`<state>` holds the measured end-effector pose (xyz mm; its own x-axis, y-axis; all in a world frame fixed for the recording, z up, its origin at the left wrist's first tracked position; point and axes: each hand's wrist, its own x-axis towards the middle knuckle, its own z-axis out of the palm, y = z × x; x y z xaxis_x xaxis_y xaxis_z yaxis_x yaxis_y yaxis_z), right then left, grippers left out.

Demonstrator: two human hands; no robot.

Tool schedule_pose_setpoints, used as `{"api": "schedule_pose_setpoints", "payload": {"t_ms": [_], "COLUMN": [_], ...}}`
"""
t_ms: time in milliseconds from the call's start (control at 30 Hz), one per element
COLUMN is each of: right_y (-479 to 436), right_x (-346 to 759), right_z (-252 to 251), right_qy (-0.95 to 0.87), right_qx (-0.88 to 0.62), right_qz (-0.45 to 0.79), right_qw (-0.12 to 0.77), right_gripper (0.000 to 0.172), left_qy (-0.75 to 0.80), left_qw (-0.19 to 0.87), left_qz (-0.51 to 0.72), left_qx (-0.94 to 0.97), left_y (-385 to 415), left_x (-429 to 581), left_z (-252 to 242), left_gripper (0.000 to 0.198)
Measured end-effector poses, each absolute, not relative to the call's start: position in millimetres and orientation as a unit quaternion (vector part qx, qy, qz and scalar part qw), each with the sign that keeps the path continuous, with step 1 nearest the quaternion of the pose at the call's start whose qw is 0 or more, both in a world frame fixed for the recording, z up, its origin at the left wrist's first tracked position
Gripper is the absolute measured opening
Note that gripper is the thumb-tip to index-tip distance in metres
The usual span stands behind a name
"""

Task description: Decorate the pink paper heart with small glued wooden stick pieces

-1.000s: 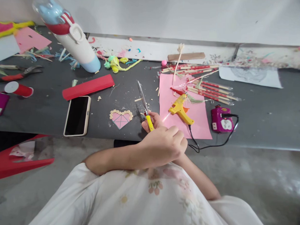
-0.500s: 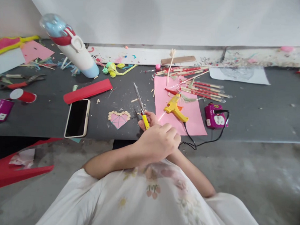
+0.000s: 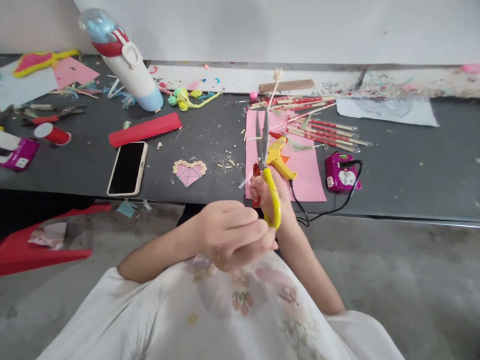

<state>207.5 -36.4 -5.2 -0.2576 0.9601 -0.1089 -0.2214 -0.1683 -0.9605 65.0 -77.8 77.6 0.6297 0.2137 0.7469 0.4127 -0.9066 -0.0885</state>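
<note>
My right hand (image 3: 273, 194) grips a pair of scissors (image 3: 271, 197) with one yellow and one red handle. Their blades point away from me, slightly apart, and a short pale stick piece (image 3: 256, 138) shows at them. My left hand (image 3: 233, 234) is closed just below the yellow handle, fingers curled; anything inside it is hidden. To the left of the scissors lies a pink paper heart (image 3: 188, 175) with drawn lines, its upper edge covered in small pale pieces. A yellow glue gun (image 3: 278, 156) rests on pink paper (image 3: 309, 180) behind my right hand.
Red-patterned sticks (image 3: 325, 133) lie at the back right, near a purple box (image 3: 339, 174) with a black cord. Leftward are a phone (image 3: 127, 170), a red case (image 3: 147, 129), a bottle (image 3: 129, 71), a red thread spool (image 3: 53, 133) and pliers (image 3: 54, 116). Small scraps (image 3: 228, 163) litter the table.
The scissors have swung from leaning left to nearly upright and moved right, over the pink paper. My left hand has shifted left and no longer crosses over my right wrist. The view has shifted slightly.
</note>
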Motion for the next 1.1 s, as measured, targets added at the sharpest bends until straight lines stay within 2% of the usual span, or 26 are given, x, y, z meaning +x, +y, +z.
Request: {"api": "schedule_pose_setpoints", "payload": {"t_ms": [167,500,700,867,1100], "right_y": [-52,-88,-97,-98,-99], "right_x": [243,279,285,286,286], "right_z": [-7,-8,-9,-5,-5], "right_qy": [-0.398,-0.349,-0.341,-0.332,-0.364], "right_qx": [-0.412,-0.436,-0.43,-0.435,-0.455], "right_qz": [0.654,0.632,0.634,0.641,0.628], "right_qw": [0.495,0.537,0.545,0.538,0.516], "right_gripper": [0.053,0.05,0.048,0.049,0.05], "left_qy": [-0.281,-0.409,-0.499,-0.431,-0.424], "left_qw": [0.158,0.228,0.199,0.185,0.088], "left_qz": [-0.358,-0.357,-0.337,-0.367,-0.354], "left_qx": [-0.876,-0.808,-0.773,-0.803,-0.829], "left_y": [-91,-114,-118,-114,-118], "left_x": [39,-9,-9,-8,-2], "left_z": [76,80,83,69,47], "left_gripper": [0.005,0.008,0.017,0.01,0.009]}}
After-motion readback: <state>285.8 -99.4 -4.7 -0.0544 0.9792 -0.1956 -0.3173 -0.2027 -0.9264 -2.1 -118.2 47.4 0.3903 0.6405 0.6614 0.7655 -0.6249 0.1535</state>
